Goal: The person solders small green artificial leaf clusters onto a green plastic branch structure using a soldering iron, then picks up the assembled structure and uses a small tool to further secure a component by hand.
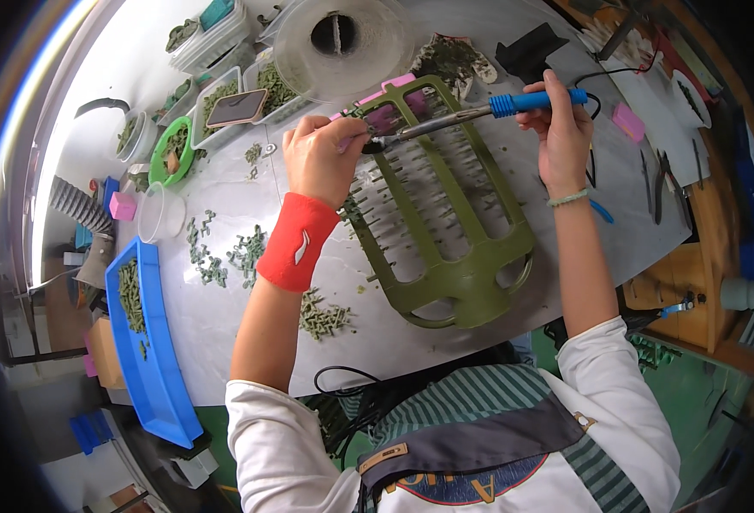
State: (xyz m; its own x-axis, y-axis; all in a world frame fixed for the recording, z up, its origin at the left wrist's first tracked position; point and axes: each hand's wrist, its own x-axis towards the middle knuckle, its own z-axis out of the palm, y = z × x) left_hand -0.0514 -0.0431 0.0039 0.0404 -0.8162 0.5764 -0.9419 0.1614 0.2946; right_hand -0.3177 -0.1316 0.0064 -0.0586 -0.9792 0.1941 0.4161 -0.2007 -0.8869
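Note:
My right hand (559, 137) holds a soldering iron (526, 101) by its blue grip, and its metal shaft slants down to the left. The iron's tip ends close to the fingertips of my left hand (319, 158), which are pinched together. What they pinch is too small and hidden to make out. Beneath both hands lies an olive-green frame (471, 291) with long bars, and rows of small green pegs stick out from it. Pink blocks (385, 115) show under its far end. A red wristband (298, 244) is on my left wrist.
Small green pieces (324, 316) lie in loose piles left of the frame. A blue tray (159, 368) stands at the table's left edge. Farther back are a clear tub (300, 51), a green bowl (159, 171) and a phone (236, 109) on a container. Pliers (663, 184) lie right.

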